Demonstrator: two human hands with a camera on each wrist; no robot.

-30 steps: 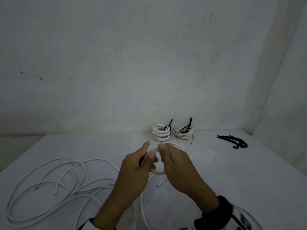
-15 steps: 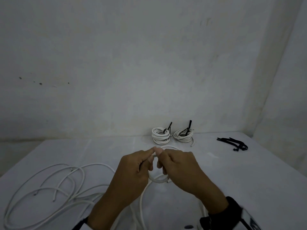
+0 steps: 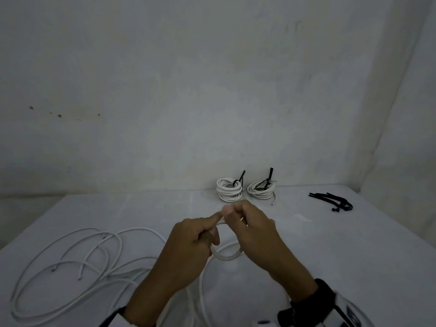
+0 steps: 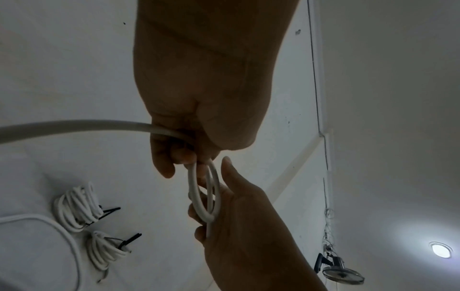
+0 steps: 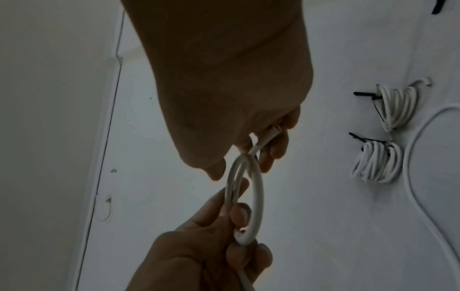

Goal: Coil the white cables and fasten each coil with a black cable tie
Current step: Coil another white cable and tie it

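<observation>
Closer now, left hand [image 3: 188, 241] and right hand [image 3: 254, 230] pinch cable [image 3: 226, 256].

Overall level: dim, flat, grey light is seen in all three views; fine noise is carried by the wall [image 3: 212, 90] beyond the fingers.
Source: a round ceiling lamp [image 4: 440, 250], far right of the fingers in the left wrist view, is blown out to white with a soft halo.
Backlight: the left hand [image 4: 206, 88] and right hand [image 5: 224, 78] are rendered as dark masses in the wrist views; a pale rim is caught along the fingertips [image 5: 216, 175].
Shadows: only soft, faint shading is seen on the table [image 3: 330, 256] below the fingers.
Blur: the cable loop [image 3: 226, 257] between the fingers is softened; the wrist strap [image 3: 313, 300] behind them is smeared.
Distortion: the wall seam [image 4: 314, 69] is bowed away from the fingers.
</observation>
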